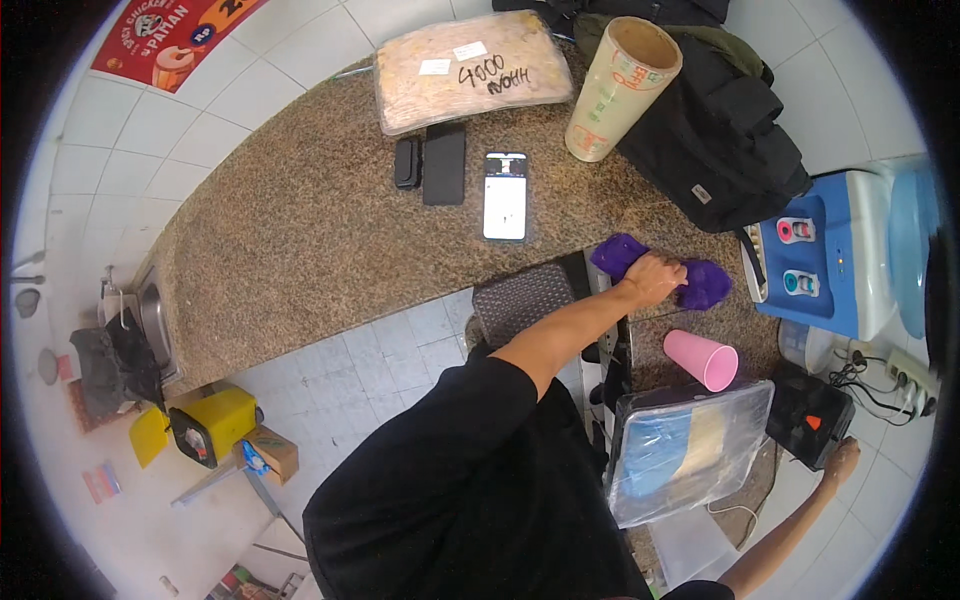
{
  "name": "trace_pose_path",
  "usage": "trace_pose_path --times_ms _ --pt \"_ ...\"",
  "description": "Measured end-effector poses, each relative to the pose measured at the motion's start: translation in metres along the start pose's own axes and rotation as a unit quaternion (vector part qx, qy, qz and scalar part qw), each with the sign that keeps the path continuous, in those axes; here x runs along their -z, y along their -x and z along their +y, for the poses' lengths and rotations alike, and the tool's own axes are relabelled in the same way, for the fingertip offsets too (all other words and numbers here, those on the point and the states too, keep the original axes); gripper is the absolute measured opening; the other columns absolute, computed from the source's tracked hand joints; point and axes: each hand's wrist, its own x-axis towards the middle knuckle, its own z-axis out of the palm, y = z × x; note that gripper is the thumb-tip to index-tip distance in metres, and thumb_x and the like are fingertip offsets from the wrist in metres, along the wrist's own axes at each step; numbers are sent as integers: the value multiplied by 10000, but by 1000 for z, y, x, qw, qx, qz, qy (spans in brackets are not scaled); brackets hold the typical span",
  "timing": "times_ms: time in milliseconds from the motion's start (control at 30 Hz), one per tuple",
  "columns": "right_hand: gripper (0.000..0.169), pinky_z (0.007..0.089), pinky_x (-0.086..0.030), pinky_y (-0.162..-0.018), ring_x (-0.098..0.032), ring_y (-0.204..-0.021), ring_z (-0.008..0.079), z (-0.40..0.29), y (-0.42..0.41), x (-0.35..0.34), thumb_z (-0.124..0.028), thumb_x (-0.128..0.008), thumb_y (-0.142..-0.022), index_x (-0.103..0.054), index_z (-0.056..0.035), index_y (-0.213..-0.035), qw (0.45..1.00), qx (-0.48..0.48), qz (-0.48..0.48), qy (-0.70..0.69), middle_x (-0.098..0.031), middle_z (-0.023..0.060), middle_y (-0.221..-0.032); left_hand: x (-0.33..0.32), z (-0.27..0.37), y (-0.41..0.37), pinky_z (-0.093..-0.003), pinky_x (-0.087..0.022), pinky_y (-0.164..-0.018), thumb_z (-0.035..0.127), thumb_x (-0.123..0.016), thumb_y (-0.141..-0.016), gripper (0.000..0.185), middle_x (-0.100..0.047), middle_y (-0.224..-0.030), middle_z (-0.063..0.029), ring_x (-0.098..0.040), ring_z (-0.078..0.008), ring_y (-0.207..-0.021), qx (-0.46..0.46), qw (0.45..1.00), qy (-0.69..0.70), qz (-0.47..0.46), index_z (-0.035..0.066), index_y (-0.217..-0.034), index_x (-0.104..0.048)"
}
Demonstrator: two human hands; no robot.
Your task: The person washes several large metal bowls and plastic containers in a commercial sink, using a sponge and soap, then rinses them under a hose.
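Observation:
My left hand (654, 280) presses down on a purple cloth (705, 286) at the counter's edge, its fingers bunched on the fabric. The cloth spreads out on both sides of the hand. Just below it, a pink cup (697, 358) has its mouth facing the lower right. Over at the far right, my right hand (843, 459) is beside a black box-shaped device (810, 416) with an orange part. Whether its fingers hold the device is too small to tell. Between cup and device's near side sits a plastic-wrapped blue and cream item (686, 450).
On the granite counter (300, 217) are a lit phone (505, 199), a dark flat case (444, 166), a wrapped bundle (472, 71), a cardboard tube (619, 97) and a black bag (705, 150). A water dispenser (832, 251) and plugged cables (862, 375) border the right.

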Motion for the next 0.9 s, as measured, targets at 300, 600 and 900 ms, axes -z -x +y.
trace_pose_path --times_ms 300,600,900 --pt "102 485 -515 -692 -661 -804 412 11 -2 -8 -92 -610 -853 -609 10 -844 997 -68 -9 -38 -657 231 -820 57 42 26 -601 -295 -1054 598 -646 -816 721 -492 -1358 -223 -378 -460 -1311 88 976 -18 200 79 -1311 -560" --pt "136 490 -513 -681 -663 -770 404 33 -1 -19 -110 -621 -853 -615 19 -808 998 15 57 3 -658 235 -790 169 -130 180 -677 -161 -1052 566 -619 -869 582 -372 -1428 -265 -228 -511 -1353 366 852 -217 305 117 -1240 -602" --pt "149 501 -511 -709 -655 -797 416 18 1 -3 -141 -635 -867 -605 0 -829 1000 -13 8 1 -660 222 -819 186 -152 175 -680 -163 -1074 593 -611 -865 514 -314 -1498 -247 -173 -501 -1409 332 883 -232 237 230 -1227 -646"
